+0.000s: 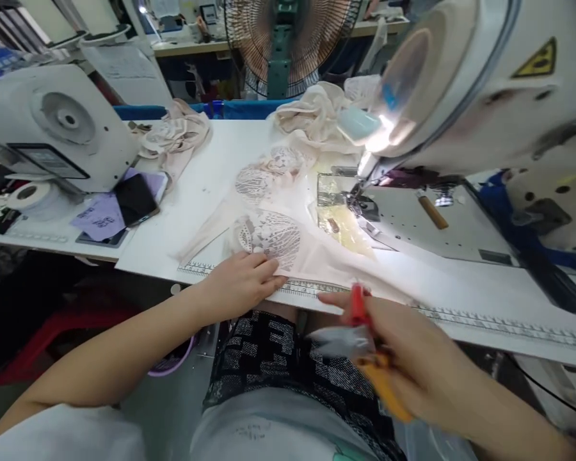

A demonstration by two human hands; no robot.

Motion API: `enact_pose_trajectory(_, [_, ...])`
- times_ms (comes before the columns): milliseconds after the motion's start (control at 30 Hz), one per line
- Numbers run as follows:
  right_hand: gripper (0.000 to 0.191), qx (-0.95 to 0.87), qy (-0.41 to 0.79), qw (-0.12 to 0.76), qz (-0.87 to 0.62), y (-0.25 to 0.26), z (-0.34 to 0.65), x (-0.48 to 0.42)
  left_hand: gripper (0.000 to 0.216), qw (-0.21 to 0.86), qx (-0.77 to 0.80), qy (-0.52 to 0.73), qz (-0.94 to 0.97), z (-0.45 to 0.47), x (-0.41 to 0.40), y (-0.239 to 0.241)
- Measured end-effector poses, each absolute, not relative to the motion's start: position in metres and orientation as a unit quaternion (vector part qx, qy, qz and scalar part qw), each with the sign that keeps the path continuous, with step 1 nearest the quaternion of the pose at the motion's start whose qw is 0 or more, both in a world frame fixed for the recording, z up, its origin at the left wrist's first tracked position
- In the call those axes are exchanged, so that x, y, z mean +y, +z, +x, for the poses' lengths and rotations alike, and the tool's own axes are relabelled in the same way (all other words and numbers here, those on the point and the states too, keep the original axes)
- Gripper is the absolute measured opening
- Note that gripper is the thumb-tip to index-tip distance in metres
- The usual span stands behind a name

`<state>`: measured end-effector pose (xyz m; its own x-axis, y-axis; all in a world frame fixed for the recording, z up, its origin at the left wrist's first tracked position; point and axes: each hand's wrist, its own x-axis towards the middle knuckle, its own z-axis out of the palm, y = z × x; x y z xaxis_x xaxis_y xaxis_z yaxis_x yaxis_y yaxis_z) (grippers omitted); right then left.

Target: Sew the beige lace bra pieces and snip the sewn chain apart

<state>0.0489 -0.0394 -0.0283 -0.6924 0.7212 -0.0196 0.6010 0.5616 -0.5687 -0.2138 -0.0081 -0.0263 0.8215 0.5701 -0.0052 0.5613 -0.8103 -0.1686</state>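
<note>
A pale pink bra with white lace cups lies spread on the white table, its lower edge along a printed ruler strip. My left hand is closed on that lower edge below the lace cup, fingers together; its thumb is hidden. My right hand grips a pair of scissors with orange and red handles, held just off the table's front edge. The blades point left and are smeared by motion. My right index finger reaches toward the ruler strip near the bra's band.
A sewing machine with its lamp lit stands at the right. More pale garments are heaped behind the bra, others at the left. A phone lies on purple paper beside another machine. A fan stands behind.
</note>
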Motion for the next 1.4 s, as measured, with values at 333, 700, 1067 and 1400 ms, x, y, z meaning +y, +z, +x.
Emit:
enact_pose_trajectory(333, [0.022,-0.965,0.017,0.118,-0.235,-0.059,0.008,-0.027,0.031,0.093,-0.279,-0.006,-0.956,-0.219,-0.006,-0.042])
enact_pose_trajectory(700, [0.016,-0.963,-0.016,0.108,-0.248,-0.05,0.002,-0.022,0.028,0.019,-0.298,-0.022,-0.954,-0.228,0.005,-0.046])
enact_pose_trajectory(1067, [0.02,-0.964,-0.04,0.155,-0.213,-0.047,-0.001,-0.018,0.018,-0.196,-0.36,-0.139,-0.901,-0.267,0.034,-0.038])
enact_pose_trajectory(1400, [0.019,-0.967,-0.05,0.156,-0.195,-0.051,0.001,-0.017,0.026,-0.208,-0.386,-0.037,-0.898,-0.277,0.046,-0.032])
